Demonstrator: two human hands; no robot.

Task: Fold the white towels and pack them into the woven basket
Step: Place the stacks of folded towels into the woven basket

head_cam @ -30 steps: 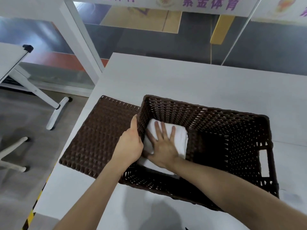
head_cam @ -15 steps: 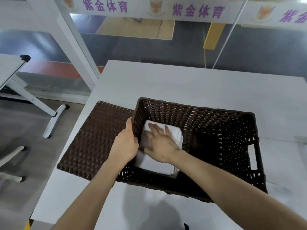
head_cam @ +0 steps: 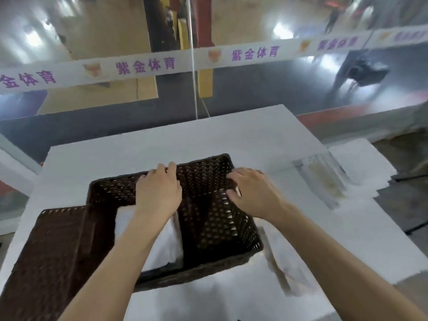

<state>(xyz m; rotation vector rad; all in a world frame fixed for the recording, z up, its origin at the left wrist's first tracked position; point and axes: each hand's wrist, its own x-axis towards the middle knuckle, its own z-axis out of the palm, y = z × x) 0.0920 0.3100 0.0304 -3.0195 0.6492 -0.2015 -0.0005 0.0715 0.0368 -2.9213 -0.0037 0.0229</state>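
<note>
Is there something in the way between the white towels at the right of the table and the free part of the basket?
Nothing visible is. The woven basket is open, its lid lies to its left, and the folded towel fills only its left part. The left hand and right hand hold its rim.

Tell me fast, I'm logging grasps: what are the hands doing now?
Left hand: grips the woven basket at its far rim.
Right hand: grips its right rim.

White table: woven basket, lid, white towels.
</note>
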